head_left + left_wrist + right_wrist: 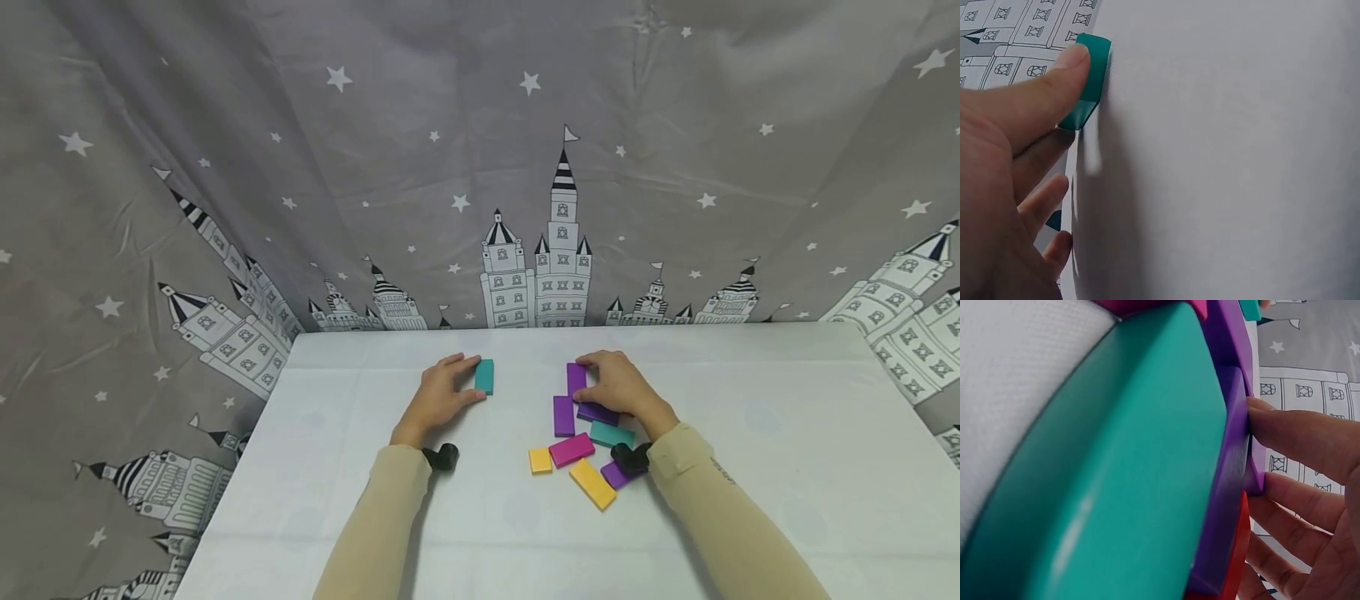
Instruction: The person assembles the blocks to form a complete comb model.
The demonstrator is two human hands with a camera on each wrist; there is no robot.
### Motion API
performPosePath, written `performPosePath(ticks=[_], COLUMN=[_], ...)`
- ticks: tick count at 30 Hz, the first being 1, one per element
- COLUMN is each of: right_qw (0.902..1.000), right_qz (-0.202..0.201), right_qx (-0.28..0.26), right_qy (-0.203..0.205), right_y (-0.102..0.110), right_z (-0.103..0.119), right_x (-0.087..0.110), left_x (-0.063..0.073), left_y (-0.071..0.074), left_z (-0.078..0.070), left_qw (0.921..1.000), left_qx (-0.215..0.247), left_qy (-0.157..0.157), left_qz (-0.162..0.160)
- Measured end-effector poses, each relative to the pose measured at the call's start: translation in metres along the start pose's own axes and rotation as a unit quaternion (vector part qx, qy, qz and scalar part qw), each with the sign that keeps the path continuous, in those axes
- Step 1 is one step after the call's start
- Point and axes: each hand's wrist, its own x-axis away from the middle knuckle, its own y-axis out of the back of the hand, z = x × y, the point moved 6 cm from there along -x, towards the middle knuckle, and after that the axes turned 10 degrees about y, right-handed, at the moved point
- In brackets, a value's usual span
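Note:
On the left, my left hand (437, 397) pinches a teal block (485, 377) by its two ends, between thumb and fingers. The left wrist view shows the thumb on the near end of that teal block (1094, 75). To the right, my right hand (621, 383) pinches a purple block (576, 377) at the far end of a loose group of blocks. Beside it lie a second purple block (564, 416) and a third purple block (597, 414), close to the thumb. A red block (1235, 553) shows under the fingers in the right wrist view.
Nearer me are another teal block (611, 435), a magenta block (572, 450), a small yellow block (540, 461), a long yellow block (592, 484) and a purple block (617, 475) partly behind the wrist camera. A grey castle-print curtain (420, 167) hangs behind the white table (337, 467).

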Motion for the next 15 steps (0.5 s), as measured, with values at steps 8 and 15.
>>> performPosePath(ticks=[8,15], right_qw=[0.9999,0.9998], right_qz=[0.004,0.006], right_qx=[0.006,0.014], right_qy=[0.009,0.014], right_y=[-0.001,0.000], right_z=[0.002,0.003], right_x=[-0.001,-0.003], left_x=[0.011,0.022], left_y=[0.005,0.000], left_z=[-0.005,-0.017], left_qw=[0.9987,0.9936], left_qx=[0.027,0.012], left_qy=[0.006,0.049], left_qz=[-0.042,-0.101])
